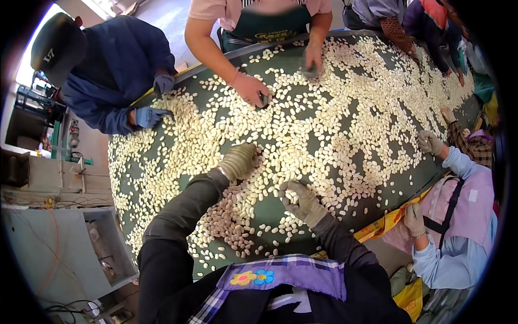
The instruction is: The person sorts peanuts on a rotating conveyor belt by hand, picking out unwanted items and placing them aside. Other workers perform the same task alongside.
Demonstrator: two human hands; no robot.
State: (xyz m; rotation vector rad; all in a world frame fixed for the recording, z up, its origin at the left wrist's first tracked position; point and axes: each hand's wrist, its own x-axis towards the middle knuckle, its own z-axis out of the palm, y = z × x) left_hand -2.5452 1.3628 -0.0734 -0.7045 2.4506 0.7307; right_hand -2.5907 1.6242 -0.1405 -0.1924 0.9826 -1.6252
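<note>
Pale white beans (291, 152) lie spread in a loose layer over a dark green sorting surface (263, 212). My left hand (239, 162), in a greyish-green knit glove, rests palm down among them with its fingers bent. Its fingertips are partly hidden, so what they hold is unclear. Nearer my body on the right, my gloved right hand (301, 202) is curled, and a few beans show in the gap between thumb and fingers. Whether it grips those beans cannot be told. Between my forearms lies a duller, tan-looking patch of beans (226, 220).
Opposite, a person's bare hand (251, 89) holds a dark object on the beans. At left, another person's blue glove (149, 117) touches the beans. More workers' hands, including a gloved one (429, 142), reach in from the right. A grey metal cabinet (48, 247) stands at lower left.
</note>
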